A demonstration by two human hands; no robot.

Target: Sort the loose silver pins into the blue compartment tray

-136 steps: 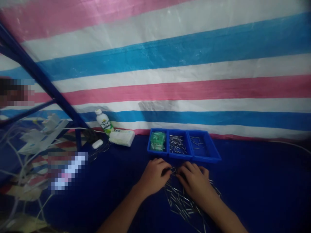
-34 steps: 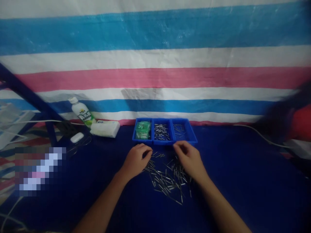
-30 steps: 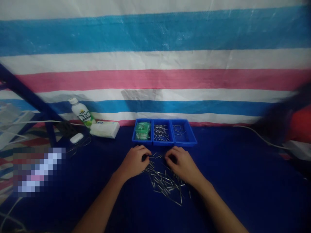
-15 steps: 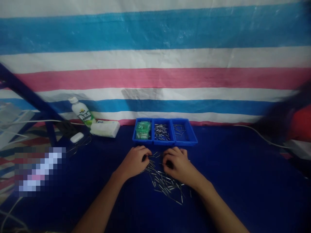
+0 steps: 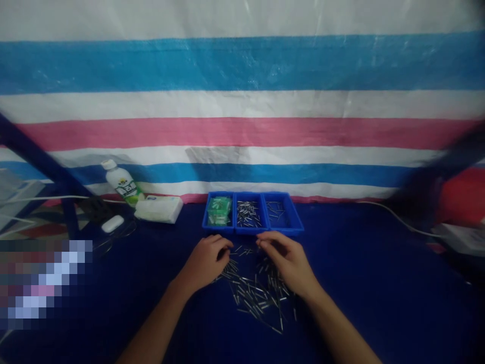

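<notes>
A loose pile of thin metal pins (image 5: pixel 253 296) lies on the dark blue table, with a few more scattered towards the tray. My left hand (image 5: pixel 204 263) rests at the pile's left edge, its fingers curled in towards the thumb; whatever they hold is hidden. Over the pile's upper right, my right hand (image 5: pixel 290 260) has thumb and forefinger pinched together near the tray's front, the pinched item too small to make out. Behind both hands stands a blue three-part tray (image 5: pixel 235 230). It holds a green-and-clear packet (image 5: pixel 219 211) at left, many short pins (image 5: pixel 248 213) in the middle and several pins (image 5: pixel 275 210) at right.
Back left stand a white bottle (image 5: pixel 122 183) with a green base, a tissue pack (image 5: pixel 159 209) and a small white case (image 5: pixel 112 224). A white cable (image 5: pixel 394 215) runs along the right. Striped sheeting (image 5: pixel 242 131) closes off the back.
My right hand has lifted its fingertips away from the pile towards the tray, baring more pins beneath it. My left hand stays nearly in place. The whole view has shifted slightly.
</notes>
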